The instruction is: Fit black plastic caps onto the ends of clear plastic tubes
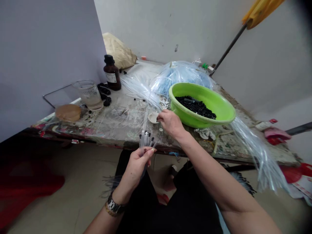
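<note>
My left hand (140, 162) is closed around a bunch of thin clear plastic tubes (145, 142), held upright just in front of the table edge. Several of the tubes have small black fittings on their top ends. My right hand (170, 123) is pinched at the rim of a small white dish (153, 117), with a small dark piece showing at its fingertips. Just beyond that hand stands a green plastic basin (224, 109) with a heap of small black fittings (195, 106) in it.
Loose clear tubing (142, 87) and a large plastic-wrapped bundle (182, 74) lie behind the basin. More tubing (258, 149) hangs over the right edge. A brown bottle (112, 73), a glass (89, 94) and a round tan block (68, 112) stand at left.
</note>
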The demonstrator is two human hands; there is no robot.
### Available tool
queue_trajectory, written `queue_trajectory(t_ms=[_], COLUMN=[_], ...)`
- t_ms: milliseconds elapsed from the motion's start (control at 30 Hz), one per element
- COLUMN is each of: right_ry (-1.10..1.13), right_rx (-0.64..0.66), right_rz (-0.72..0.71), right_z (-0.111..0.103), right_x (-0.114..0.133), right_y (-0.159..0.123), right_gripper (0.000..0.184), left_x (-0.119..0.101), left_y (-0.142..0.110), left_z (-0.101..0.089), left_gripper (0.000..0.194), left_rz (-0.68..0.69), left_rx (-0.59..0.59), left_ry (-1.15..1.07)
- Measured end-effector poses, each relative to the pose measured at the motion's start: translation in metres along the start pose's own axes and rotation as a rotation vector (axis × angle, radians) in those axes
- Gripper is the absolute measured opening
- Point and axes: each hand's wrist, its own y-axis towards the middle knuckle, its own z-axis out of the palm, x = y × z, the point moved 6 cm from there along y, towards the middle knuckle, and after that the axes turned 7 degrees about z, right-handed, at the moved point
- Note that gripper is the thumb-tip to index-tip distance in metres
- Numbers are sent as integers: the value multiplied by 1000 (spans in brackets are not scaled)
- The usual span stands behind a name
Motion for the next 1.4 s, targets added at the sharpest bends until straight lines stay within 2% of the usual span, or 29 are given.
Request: queue_trajectory(t_ms=[167, 333, 500, 700, 1400], right_ry=[383, 567, 588, 597, 577], right_rx=[-110, 12, 72, 98, 120], right_rz=[43, 96, 155, 185, 216], right_z=[-28, -40, -44, -46, -44], right_x=[1, 9, 12, 10, 10], right_y=[-26, -60, -83, -97, -107], right_gripper=[10, 8, 10, 9, 11], left_x=[-5, -8, -11, -12, -10], left_y=[-1, -1, -2, -3, -6], left_z=[-1, 1, 4, 9, 16], left_gripper=[25, 26, 27, 24, 18], left_rz=[42, 63, 89, 104, 101], left_rx=[-3, 7, 30, 90, 158], left_ry=[43, 81, 124, 176, 190])
